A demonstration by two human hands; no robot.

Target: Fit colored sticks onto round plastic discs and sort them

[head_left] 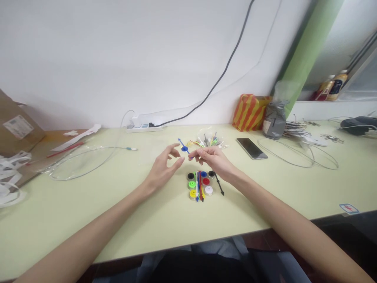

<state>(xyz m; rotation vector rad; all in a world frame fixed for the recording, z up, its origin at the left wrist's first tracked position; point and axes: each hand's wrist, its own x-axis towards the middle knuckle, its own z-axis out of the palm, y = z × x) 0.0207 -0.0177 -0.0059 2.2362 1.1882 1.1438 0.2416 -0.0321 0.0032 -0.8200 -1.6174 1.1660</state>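
Between the fingertips of my right hand point(210, 157) is one end of a blue arrow spinner point(184, 149), a thin pointer with a round hub, held up over the table. My left hand point(167, 163) is beside it, thumb and fingers apart, with nothing in them. Below the hands lie several round discs, among them a green disc point(192, 184), a yellow disc point(193, 194), a red disc point(205, 181) and a white disc point(209, 190). Coloured arrow pointers point(200, 188) lie bunched across them. A black arrow pointer point(219, 184) lies at their right.
Behind my hands is a clear plastic bag point(207, 139) of more coloured pieces. A phone point(251, 148) lies to the right, near a striped bag point(249, 112) and a loose cable point(294, 161). A power strip point(144, 127) sits by the wall; a cardboard box point(17, 122) stands far left.
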